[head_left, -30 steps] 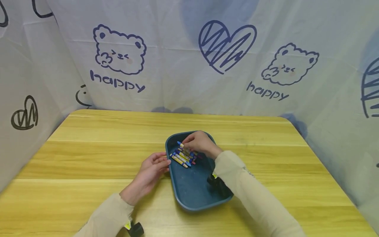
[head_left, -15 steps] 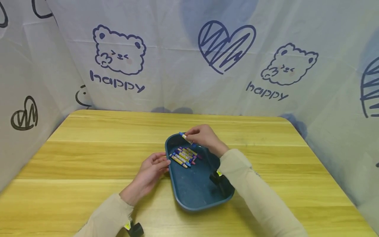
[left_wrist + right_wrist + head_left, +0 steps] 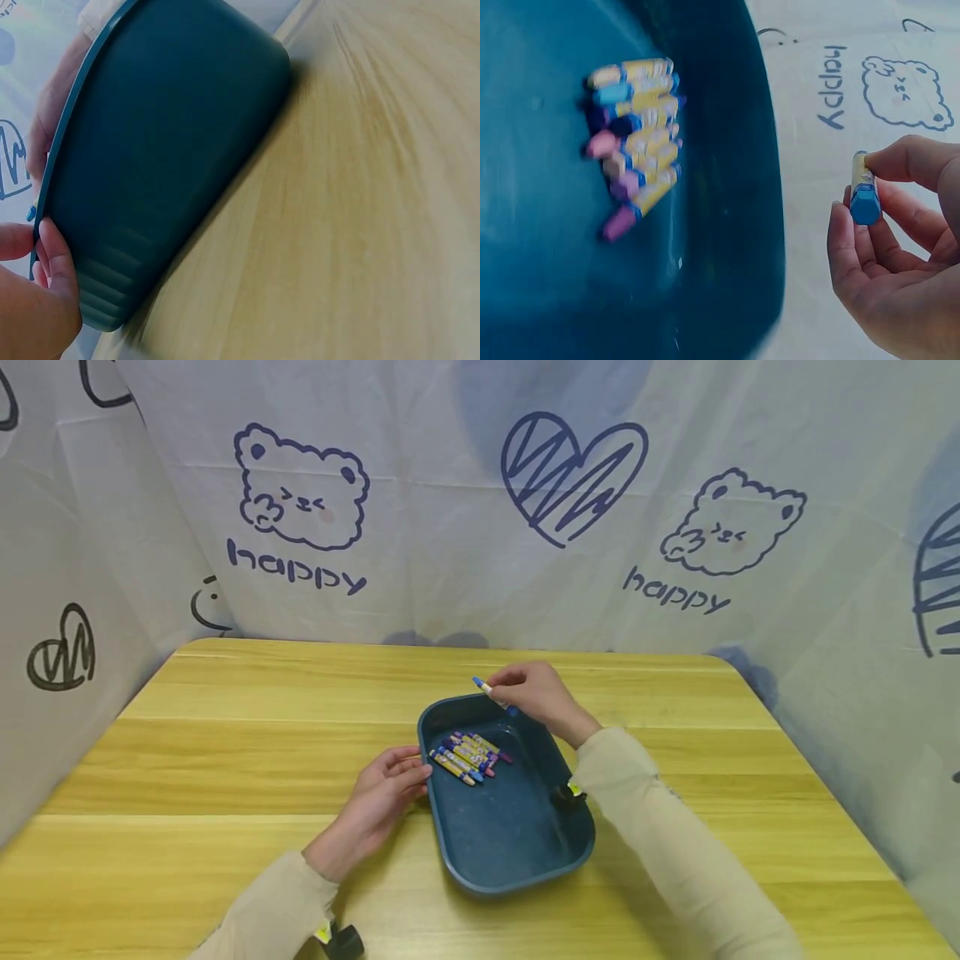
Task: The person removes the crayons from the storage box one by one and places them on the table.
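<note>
My right hand [image 3: 542,695] pinches a blue crayon [image 3: 865,204] between thumb and fingers, above the far rim of a dark blue plastic tray [image 3: 498,847]. The crayon has a pale yellow and blue wrapper, and its blue end faces the camera in the right wrist view. At the tray's left side, my left hand [image 3: 384,787] grips the rim, thumb [image 3: 15,241] on one side and fingers on the other. Several crayons [image 3: 649,135] in peach, blue, pink and purple lie side by side in the far left part of the tray.
The tray stands on a wood-grain table [image 3: 247,743]. A white cloth [image 3: 435,527] with bear and heart drawings hangs behind the table and along its sides. Both wrists carry small black cameras; the left one [image 3: 345,942] shows near the front edge.
My right hand has lifted the blue crayon up from the other crayons and moved it away and to the right, over the tray's far rim. My left hand stays at the rim.
</note>
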`<control>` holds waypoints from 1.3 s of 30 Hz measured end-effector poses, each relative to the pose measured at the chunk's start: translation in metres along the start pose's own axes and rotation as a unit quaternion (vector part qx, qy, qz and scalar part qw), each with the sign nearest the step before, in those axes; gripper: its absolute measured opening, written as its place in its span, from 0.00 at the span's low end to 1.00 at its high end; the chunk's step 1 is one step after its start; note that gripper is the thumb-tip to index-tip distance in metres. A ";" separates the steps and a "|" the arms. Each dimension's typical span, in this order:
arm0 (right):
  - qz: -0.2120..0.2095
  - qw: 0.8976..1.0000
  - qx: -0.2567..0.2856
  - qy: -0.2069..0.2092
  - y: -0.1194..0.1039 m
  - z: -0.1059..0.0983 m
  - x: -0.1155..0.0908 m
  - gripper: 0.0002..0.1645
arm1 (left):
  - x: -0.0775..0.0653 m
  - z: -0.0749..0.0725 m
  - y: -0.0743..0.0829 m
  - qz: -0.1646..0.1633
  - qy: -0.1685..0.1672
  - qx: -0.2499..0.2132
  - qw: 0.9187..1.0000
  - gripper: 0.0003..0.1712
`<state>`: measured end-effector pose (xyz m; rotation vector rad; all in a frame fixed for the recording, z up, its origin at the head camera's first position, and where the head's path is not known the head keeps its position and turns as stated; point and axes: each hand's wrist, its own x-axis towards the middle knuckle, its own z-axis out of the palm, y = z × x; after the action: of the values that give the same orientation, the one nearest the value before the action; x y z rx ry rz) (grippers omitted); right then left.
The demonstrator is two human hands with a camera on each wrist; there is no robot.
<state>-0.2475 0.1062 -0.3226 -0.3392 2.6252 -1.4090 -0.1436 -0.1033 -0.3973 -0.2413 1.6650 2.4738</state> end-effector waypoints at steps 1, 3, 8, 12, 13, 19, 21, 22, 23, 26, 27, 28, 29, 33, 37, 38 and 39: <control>0.001 1.000 -0.004 -0.001 0.001 -0.003 0.000 0.14 | 0.000 0.000 0.000 0.001 -0.001 0.001 1.000 0.22; 0.000 1.000 -0.008 0.000 0.003 -0.010 0.000 0.14 | 0.000 0.001 0.000 0.003 -0.002 0.000 1.000 0.22; 0.004 1.000 0.002 0.013 0.012 -0.027 -0.001 0.16 | 0.001 0.002 0.002 0.001 0.000 0.001 1.000 0.21; 0.009 0.999 -0.002 0.032 0.026 -0.037 -0.003 0.16 | 0.001 0.002 0.001 0.005 -0.001 -0.001 1.000 0.21; 0.010 0.999 -0.001 0.036 0.029 -0.038 -0.003 0.16 | 0.001 0.002 0.001 0.007 -0.003 -0.002 1.000 0.21; 0.018 0.998 -0.010 0.055 0.050 -0.047 -0.004 0.16 | 0.001 0.003 0.000 0.011 -0.005 -0.006 1.000 0.21; 0.025 0.998 -0.010 0.061 0.054 -0.050 -0.005 0.16 | 0.001 0.003 0.000 0.012 -0.005 -0.006 1.000 0.21; 0.030 0.998 -0.011 0.062 0.057 -0.050 -0.005 0.16 | 0.000 0.003 0.000 0.013 -0.006 -0.006 1.000 0.21; 0.035 0.997 -0.011 0.063 0.058 -0.051 -0.006 0.16 | 0.000 0.002 0.000 0.013 -0.006 -0.005 1.000 0.21; 0.045 0.997 -0.016 0.061 0.065 -0.052 -0.007 0.16 | 0.000 0.002 0.001 0.013 -0.005 -0.006 1.000 0.21; 0.046 0.997 -0.017 0.061 0.068 -0.052 -0.008 0.16 | -0.001 0.002 0.001 0.013 -0.005 -0.006 1.000 0.22; 0.046 0.997 -0.020 0.058 0.071 -0.052 -0.009 0.16 | -0.001 0.002 0.001 0.011 -0.005 -0.007 1.000 0.21; 0.045 0.997 -0.025 0.057 0.074 -0.051 -0.009 0.16 | -0.001 0.002 0.001 0.009 -0.004 -0.007 1.000 0.22; 0.044 0.997 -0.041 0.056 0.088 -0.050 -0.012 0.15 | -0.002 0.001 0.001 0.006 -0.004 -0.006 1.000 0.22; 0.050 0.996 -0.045 0.062 0.100 -0.049 -0.012 0.15 | -0.003 0.000 0.000 0.007 -0.004 -0.002 1.000 0.22; 0.050 0.996 -0.046 0.064 0.102 -0.048 -0.012 0.15 | -0.003 0.000 0.000 0.007 -0.003 -0.002 1.000 0.22; 0.050 0.996 -0.045 0.065 0.105 -0.047 -0.012 0.15 | -0.003 0.000 0.000 0.006 -0.002 -0.002 1.000 0.22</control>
<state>-0.2605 0.2034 -0.3837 -0.1289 2.7717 -1.3281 -0.1408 -0.1037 -0.3966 -0.2266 1.6649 2.4855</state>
